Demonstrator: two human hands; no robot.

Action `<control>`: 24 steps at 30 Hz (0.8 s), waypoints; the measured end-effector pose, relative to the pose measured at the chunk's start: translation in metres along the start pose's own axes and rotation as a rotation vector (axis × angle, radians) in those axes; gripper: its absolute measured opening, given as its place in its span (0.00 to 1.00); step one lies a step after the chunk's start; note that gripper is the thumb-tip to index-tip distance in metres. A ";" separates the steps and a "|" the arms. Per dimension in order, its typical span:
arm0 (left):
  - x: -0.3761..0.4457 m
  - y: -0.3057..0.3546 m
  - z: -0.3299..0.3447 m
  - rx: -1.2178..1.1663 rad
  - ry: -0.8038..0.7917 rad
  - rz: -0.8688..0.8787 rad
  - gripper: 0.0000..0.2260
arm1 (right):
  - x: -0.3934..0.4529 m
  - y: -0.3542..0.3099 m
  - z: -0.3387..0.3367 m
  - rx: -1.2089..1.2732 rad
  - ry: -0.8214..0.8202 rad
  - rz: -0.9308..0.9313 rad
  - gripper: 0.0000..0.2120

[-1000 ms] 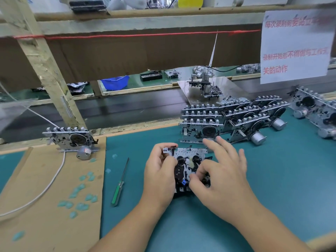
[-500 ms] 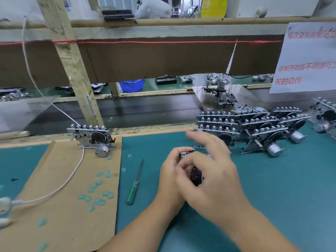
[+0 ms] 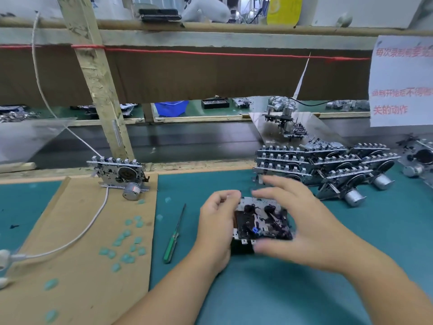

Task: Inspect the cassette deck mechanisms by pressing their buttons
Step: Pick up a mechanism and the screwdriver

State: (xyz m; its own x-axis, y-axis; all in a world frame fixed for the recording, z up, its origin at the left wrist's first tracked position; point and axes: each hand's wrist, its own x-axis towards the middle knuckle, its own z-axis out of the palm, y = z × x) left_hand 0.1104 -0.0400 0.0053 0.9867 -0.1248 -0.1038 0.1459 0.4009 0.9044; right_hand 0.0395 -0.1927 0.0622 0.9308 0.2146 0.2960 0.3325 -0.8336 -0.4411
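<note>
A cassette deck mechanism (image 3: 262,221), metal with black spindles and a small blue part, lies face up between my hands over the teal mat (image 3: 304,289). My left hand (image 3: 216,227) grips its left edge, fingers curled over the top corner. My right hand (image 3: 302,221) cups its right side, fingers spread above the top edge and thumb under the near edge; it is motion-blurred. A stack of several more mechanisms (image 3: 321,170) with round motors stands behind my right hand. One mechanism (image 3: 119,174) stands upright on the brown cardboard (image 3: 77,254) at left, wired to a white cable (image 3: 77,235).
A green-handled screwdriver (image 3: 174,235) lies on the mat left of my left hand. Teal scraps (image 3: 126,242) dot the cardboard. A wooden post (image 3: 98,78) and shelf rise behind. A paper notice (image 3: 401,80) hangs at right above more mechanisms (image 3: 419,160).
My right hand has pulled back from covering the mechanism, so its face shows again. The mechanism has turned flat and face up. The view has shifted left.
</note>
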 end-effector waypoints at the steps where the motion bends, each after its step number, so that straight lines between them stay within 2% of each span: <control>1: 0.000 0.001 -0.001 -0.005 -0.017 -0.021 0.05 | -0.010 0.012 0.004 0.000 -0.042 0.015 0.44; 2: 0.001 0.001 -0.002 -0.006 -0.030 -0.045 0.05 | -0.018 0.020 0.009 0.000 -0.050 0.017 0.45; 3: 0.000 0.003 -0.002 -0.014 -0.030 -0.077 0.06 | -0.023 0.026 0.016 0.005 -0.015 -0.001 0.41; 6: -0.004 0.009 -0.002 -0.029 -0.017 -0.113 0.07 | -0.024 0.033 0.025 0.058 0.210 -0.055 0.25; 9: -0.004 0.011 -0.003 -0.009 -0.033 -0.114 0.07 | -0.022 0.035 0.026 0.111 0.319 -0.056 0.16; 13: -0.002 0.011 -0.003 -0.013 -0.082 -0.181 0.07 | -0.023 0.037 0.028 0.111 0.368 -0.039 0.14; 18: -0.003 0.014 -0.004 -0.129 -0.149 -0.266 0.15 | -0.021 0.037 0.026 0.114 0.432 0.004 0.15; 24: -0.007 0.016 -0.004 -0.180 -0.239 -0.231 0.19 | -0.020 0.038 0.025 0.171 0.479 0.034 0.12</control>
State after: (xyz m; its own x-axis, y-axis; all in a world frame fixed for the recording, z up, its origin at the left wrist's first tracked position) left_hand 0.1061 -0.0295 0.0188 0.8849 -0.4303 -0.1781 0.3941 0.4881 0.7787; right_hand 0.0373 -0.2157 0.0181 0.7810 -0.1022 0.6161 0.3605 -0.7319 -0.5783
